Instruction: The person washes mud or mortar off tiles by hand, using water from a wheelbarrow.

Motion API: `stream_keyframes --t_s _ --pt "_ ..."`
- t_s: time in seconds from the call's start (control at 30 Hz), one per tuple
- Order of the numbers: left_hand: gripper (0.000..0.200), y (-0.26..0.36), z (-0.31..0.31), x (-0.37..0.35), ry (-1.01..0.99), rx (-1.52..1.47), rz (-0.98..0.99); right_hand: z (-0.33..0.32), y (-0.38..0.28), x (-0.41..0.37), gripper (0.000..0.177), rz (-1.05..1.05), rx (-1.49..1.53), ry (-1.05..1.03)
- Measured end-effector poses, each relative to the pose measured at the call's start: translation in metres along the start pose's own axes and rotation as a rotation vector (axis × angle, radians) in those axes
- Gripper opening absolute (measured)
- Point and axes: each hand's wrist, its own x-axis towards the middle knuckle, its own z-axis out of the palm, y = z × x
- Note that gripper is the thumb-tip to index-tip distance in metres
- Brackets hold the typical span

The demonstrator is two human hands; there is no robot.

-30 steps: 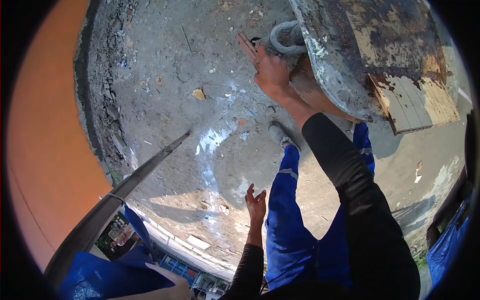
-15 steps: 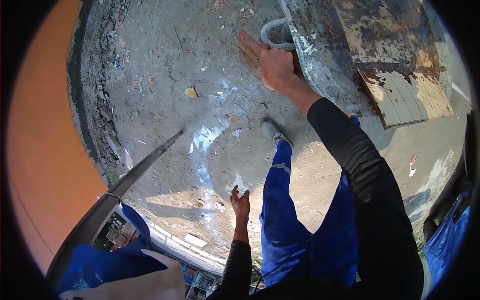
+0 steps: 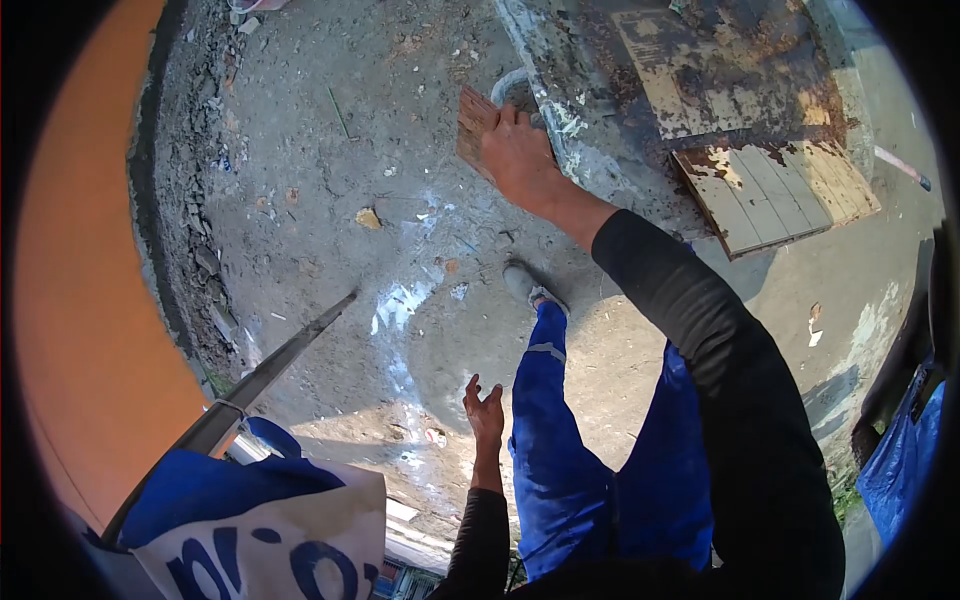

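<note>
The reddish-brown board (image 3: 474, 122) is clamped in the right hand (image 3: 522, 165), thumb and fingers on its upper end, just off the left edge of the paint-flecked container (image 3: 548, 105). It has swung out from alongside that edge, so the grip seems to be what steers it; whether it touches the ground (image 3: 330, 230) I can't tell. A grey loop (image 3: 508, 84) curves behind it. Rightward lies a slatted panel (image 3: 760, 205). Lower down, the left hand (image 3: 486, 412) hangs empty, fingers apart, beside the blue trousers (image 3: 548, 450).
</note>
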Motion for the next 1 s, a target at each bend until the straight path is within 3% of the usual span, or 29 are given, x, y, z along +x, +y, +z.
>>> stream_keyframes --t_s 0.03,0.1,0.23,0.33,0.47,0.63,0.7,0.73,0.77,0.83,0.93,1.0 --pt "0.062 -0.01 0.0 0.004 -0.016 -0.019 0.011 -0.011 0.0 -0.016 0.039 -0.017 0.15 0.116" --pt "0.059 0.01 0.002 0.007 -0.033 -0.124 0.074 -0.044 0.013 -0.047 0.042 0.027 0.244 0.088" --pt "0.045 0.141 -0.004 0.006 -0.239 -0.244 0.297 -0.137 0.096 -0.096 0.05 0.128 0.44 0.077" --pt "0.04 0.273 0.014 -0.008 -0.396 -0.452 0.397 -0.158 0.22 -0.102 0.049 0.224 0.365 0.257" --pt "0.039 0.423 0.086 0.006 -0.441 -0.35 0.622 -0.159 0.433 -0.094 0.052 0.476 0.268 0.132" --pt "0.065 0.523 0.229 0.079 -0.33 -0.273 0.405 -0.133 0.641 -0.072 0.057 0.66 0.095 0.163" --pt "0.09 0.538 0.278 0.099 -0.098 -0.083 0.349 -0.114 0.707 -0.066 0.059 0.631 0.124 0.103" --pt "0.112 0.562 0.286 0.08 -0.115 -0.079 0.247 -0.113 0.726 -0.067 0.062 0.606 0.151 0.065" --pt "0.113 0.564 0.305 0.089 -0.067 -0.054 0.266 -0.11 0.74 -0.064 0.062 0.607 0.157 0.055" --pt "0.114 0.574 0.322 0.088 -0.008 -0.015 0.262 -0.101 0.747 -0.053 0.071 0.675 0.231 -0.17" --pt "0.117 0.588 0.326 0.092 0.04 0.113 0.098 -0.098 0.73 -0.056 0.079 0.776 0.318 -0.13" --pt "0.114 0.577 0.324 0.109 -0.067 0.099 0.032 -0.1 0.722 -0.057 0.082 0.799 0.343 -0.181"
